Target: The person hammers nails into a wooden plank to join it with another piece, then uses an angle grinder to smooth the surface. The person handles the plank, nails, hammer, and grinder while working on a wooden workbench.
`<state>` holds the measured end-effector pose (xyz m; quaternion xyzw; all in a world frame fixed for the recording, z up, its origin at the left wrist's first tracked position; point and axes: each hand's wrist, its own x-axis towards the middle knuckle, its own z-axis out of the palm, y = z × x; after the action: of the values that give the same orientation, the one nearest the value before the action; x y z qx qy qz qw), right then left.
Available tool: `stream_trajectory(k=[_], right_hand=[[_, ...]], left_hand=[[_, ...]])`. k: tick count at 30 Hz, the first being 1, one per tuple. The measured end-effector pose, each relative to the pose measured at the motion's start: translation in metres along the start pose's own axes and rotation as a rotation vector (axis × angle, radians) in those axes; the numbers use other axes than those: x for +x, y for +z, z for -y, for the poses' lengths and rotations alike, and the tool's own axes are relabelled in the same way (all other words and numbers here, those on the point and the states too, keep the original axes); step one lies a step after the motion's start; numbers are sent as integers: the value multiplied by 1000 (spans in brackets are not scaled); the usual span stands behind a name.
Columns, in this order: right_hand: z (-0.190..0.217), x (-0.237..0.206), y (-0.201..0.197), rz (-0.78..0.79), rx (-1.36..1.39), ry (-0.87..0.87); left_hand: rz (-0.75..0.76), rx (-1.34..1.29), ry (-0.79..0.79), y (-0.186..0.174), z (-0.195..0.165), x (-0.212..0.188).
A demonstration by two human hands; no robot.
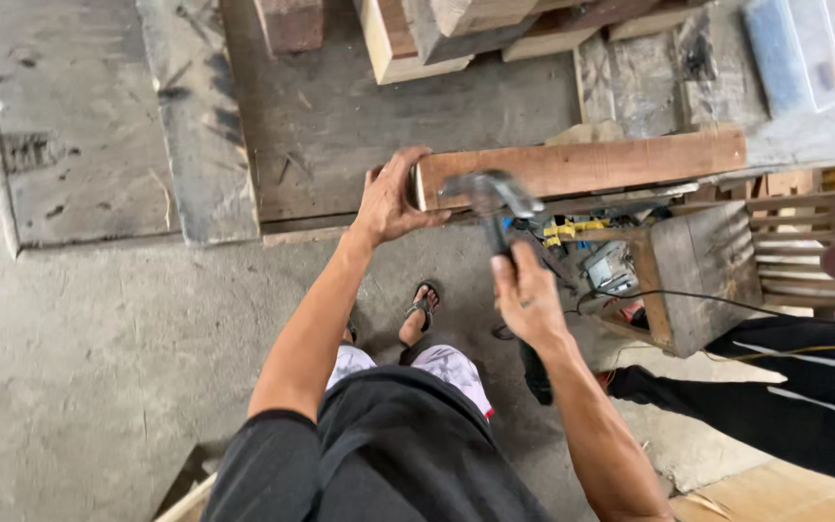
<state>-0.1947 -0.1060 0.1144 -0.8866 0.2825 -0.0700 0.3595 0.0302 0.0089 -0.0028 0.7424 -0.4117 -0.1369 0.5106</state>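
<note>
Black shirt [379, 454] fills the bottom edge, and two bare arms reach up from it. At centre, the right hand [526, 300] is clamped round the handle of one hammer [491, 193], whose metal head hangs just before the end of one reddish plank [582, 164]. At nine o'clock from the hammer, the left hand [390, 198] wraps its fingers over that plank end. One sandalled foot [421, 311] shows at six o'clock. At three o'clock stands a wooden crate [703, 271] with tools; another person's dark trouser leg [785, 391] lies at four. Stacked timber blocks [437, 34] sit at twelve.
</note>
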Motion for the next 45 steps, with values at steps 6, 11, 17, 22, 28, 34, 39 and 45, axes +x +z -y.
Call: stream_trajectory(k=[6, 11, 17, 22, 28, 34, 39, 45], right_hand=[[24, -38, -56, -490, 632, -577], [16, 0, 7, -12, -286, -198], [-6, -32, -8, -237, 190, -222], [-13, -12, 11, -165, -125, -281], [-45, -21, 24, -8, 20, 97], [-61, -99, 34, -168, 751, 198], [-107, -136, 34, -296, 931, 323], [-134, -178, 25, -290, 1091, 436]], left_hand=[[23, 29, -32, 1, -4, 6], [3, 35, -29, 0, -9, 6], [46, 47, -66, -4, -24, 1], [9, 42, -29, -5, -27, -3], [44, 18, -33, -10, -42, -9], [-43, 300, -94, -75, -33, -41], [-104, 810, -92, -130, 13, -32], [188, 1103, 63, -122, 26, 2]])
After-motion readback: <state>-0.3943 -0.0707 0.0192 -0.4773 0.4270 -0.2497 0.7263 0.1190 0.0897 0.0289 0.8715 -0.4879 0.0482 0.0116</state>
